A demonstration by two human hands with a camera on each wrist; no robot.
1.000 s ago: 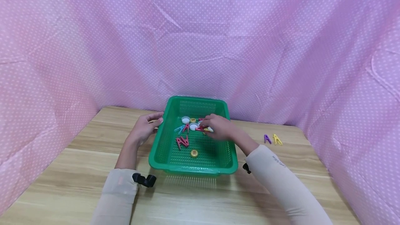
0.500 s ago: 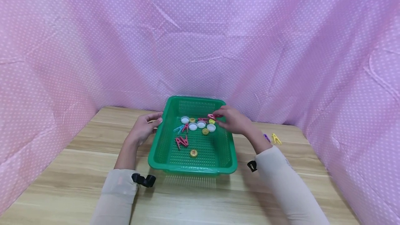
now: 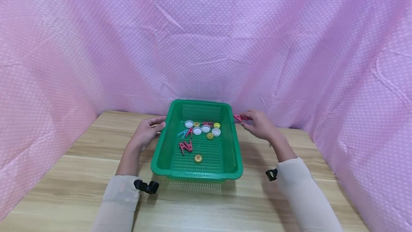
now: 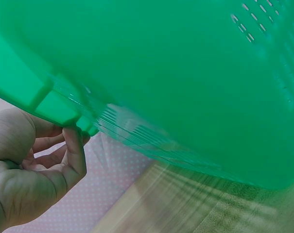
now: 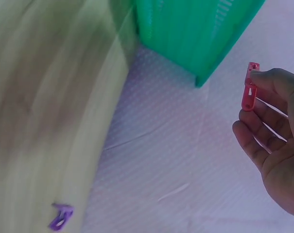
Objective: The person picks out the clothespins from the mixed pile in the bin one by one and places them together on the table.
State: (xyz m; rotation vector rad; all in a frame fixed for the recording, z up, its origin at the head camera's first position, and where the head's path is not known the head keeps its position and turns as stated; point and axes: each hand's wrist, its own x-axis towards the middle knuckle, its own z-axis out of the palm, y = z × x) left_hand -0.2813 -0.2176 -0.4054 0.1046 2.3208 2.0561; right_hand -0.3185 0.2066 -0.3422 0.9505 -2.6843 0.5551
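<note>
My left hand holds the left rim of a green plastic basket, its fingers bent at the edge in the left wrist view. Just outside the basket's far right side, my right hand pinches a pinkish-red clothespin between thumb and fingers; the right wrist view shows this clothespin raised in the fingertips. Inside the basket lie several red clothespins, a blue clothespin, white round caps, a yellow cap and golden caps.
The basket stands on a wooden table. A purple clothespin lies near the table's edge in the right wrist view. Pink dotted cloth hangs behind and at both sides.
My right hand has lifted the pinkish-red clothespin out of the basket and carried it right, past the rim. The left hand stays at the basket's left rim.
</note>
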